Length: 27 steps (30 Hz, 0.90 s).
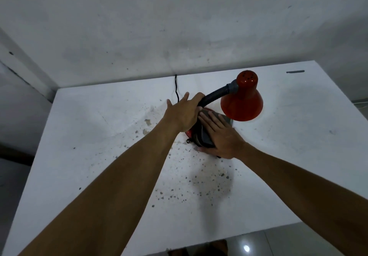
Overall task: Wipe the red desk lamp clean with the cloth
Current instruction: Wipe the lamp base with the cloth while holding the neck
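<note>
The red desk lamp stands on a white table [79, 156]. Its cone shade [244, 101] points down to the right, and a black flexible neck [215, 94] curves down to a red round base [189, 134]. My left hand [184, 112] is wrapped around the lower end of the neck, with two fingers sticking out. My right hand [221, 136] lies flat and presses a dark grey cloth [207, 138] onto the base. The cloth and both hands hide most of the base.
The tabletop is speckled with dark crumbs and stains [199, 182] in front of the lamp. A black cord [176, 88] runs from the lamp to the back edge at the grey wall. A small dark mark [295, 72] sits at the far right.
</note>
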Each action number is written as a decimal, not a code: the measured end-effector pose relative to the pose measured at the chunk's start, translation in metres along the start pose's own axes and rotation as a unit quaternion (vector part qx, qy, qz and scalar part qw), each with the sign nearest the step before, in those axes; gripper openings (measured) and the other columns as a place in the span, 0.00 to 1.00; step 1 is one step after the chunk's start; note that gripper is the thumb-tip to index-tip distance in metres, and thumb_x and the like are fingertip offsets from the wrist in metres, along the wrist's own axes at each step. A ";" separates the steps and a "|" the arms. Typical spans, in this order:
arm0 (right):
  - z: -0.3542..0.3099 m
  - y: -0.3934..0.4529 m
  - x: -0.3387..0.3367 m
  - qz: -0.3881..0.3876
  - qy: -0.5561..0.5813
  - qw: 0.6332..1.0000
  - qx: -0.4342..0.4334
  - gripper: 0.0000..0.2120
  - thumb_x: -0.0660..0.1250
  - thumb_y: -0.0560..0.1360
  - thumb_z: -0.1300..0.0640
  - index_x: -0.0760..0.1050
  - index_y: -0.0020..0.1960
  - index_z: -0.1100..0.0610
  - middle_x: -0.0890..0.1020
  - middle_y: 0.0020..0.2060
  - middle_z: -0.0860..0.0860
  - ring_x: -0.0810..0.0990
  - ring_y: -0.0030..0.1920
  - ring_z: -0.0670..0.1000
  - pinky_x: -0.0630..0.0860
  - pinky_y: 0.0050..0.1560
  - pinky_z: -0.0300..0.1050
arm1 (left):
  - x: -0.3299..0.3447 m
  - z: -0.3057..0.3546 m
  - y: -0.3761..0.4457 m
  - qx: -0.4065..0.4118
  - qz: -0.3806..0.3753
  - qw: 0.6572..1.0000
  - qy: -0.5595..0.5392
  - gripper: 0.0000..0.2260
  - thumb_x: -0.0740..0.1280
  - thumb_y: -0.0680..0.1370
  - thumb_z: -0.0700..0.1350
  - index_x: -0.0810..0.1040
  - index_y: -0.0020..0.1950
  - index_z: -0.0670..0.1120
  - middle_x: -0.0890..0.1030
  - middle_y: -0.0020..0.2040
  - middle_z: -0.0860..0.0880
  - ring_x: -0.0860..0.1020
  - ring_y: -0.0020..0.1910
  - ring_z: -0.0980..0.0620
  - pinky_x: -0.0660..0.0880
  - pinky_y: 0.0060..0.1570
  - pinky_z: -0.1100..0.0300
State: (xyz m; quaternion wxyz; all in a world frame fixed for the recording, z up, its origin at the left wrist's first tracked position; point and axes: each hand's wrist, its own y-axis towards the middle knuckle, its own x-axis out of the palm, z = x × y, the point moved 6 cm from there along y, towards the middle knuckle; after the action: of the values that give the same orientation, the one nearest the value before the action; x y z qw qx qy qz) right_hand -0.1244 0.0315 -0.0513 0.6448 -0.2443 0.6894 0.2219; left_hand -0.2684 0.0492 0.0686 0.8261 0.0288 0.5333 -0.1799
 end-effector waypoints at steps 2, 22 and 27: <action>0.002 -0.009 0.001 0.005 0.014 1.000 0.016 0.54 0.52 0.75 0.21 0.46 0.84 0.58 0.49 0.84 0.54 0.44 0.84 0.57 0.50 0.82 0.61 | -0.002 0.001 -0.002 0.000 -0.002 1.000 0.006 0.14 0.50 0.85 0.48 0.62 0.70 0.54 0.73 0.67 0.40 0.70 0.70 0.36 0.53 0.69 0.26; -0.009 -0.013 -0.003 -0.014 0.045 0.998 0.050 0.54 0.55 0.74 0.21 0.44 0.84 0.56 0.48 0.84 0.52 0.43 0.84 0.58 0.43 0.82 0.62 | -0.005 0.008 -0.008 -0.008 0.001 1.000 0.009 0.12 0.52 0.84 0.47 0.63 0.67 0.51 0.75 0.55 0.43 0.76 0.59 0.35 0.55 0.69 0.28; 0.000 -0.017 -0.006 -0.004 0.044 0.997 0.056 0.55 0.52 0.72 0.19 0.45 0.84 0.56 0.50 0.84 0.53 0.45 0.84 0.56 0.48 0.82 0.63 | -0.006 0.008 -0.007 -0.002 -0.004 1.000 0.013 0.12 0.52 0.84 0.47 0.63 0.67 0.51 0.74 0.52 0.46 0.77 0.55 0.36 0.57 0.68 0.28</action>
State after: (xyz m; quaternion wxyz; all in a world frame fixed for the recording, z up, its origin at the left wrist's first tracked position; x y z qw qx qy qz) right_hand -0.1134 0.0185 -0.0450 0.6273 -0.2200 0.7276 0.1696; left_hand -0.2661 0.0424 0.0779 0.8183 0.0274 0.5447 -0.1815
